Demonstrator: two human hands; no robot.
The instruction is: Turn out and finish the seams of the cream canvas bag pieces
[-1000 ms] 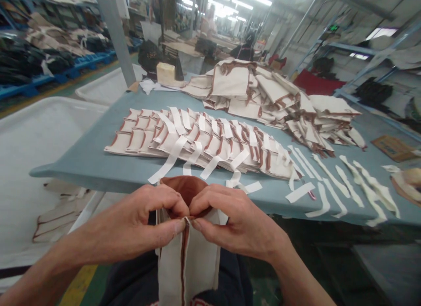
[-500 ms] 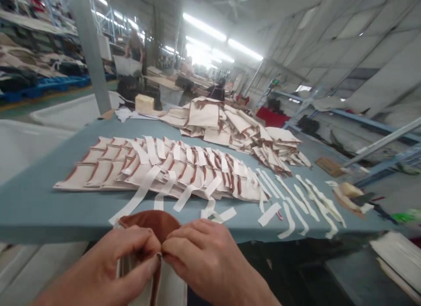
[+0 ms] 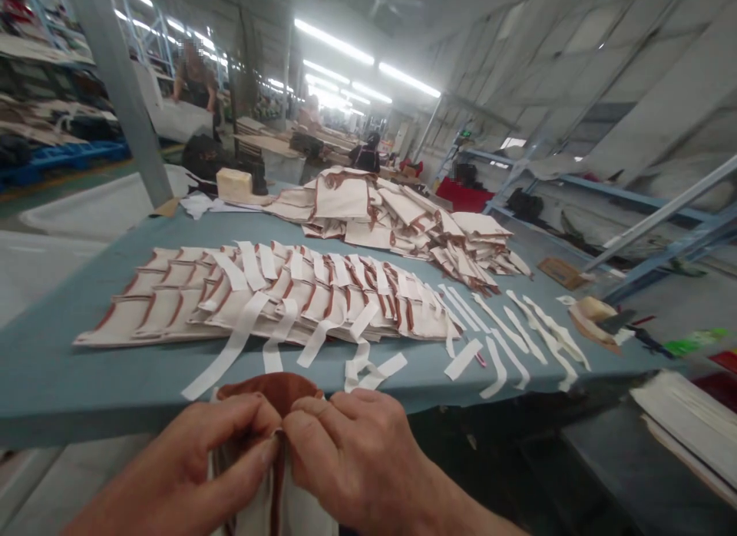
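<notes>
Turned knuckles-up since a second ago, the right hand (image 3: 351, 444) meets the left hand (image 3: 224, 455), both pinching a cream, brown-lined fabric tube (image 3: 278, 482) before the blue counter's (image 3: 57, 390) near edge, long seam running down between.

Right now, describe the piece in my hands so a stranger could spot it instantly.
Find the blue table and come to its near edge. There the left hand and right hand grip a cream fabric piece. Unlike the overlapping row of cream pieces on the table, this one is held up, its rounded brown inside showing.
</notes>
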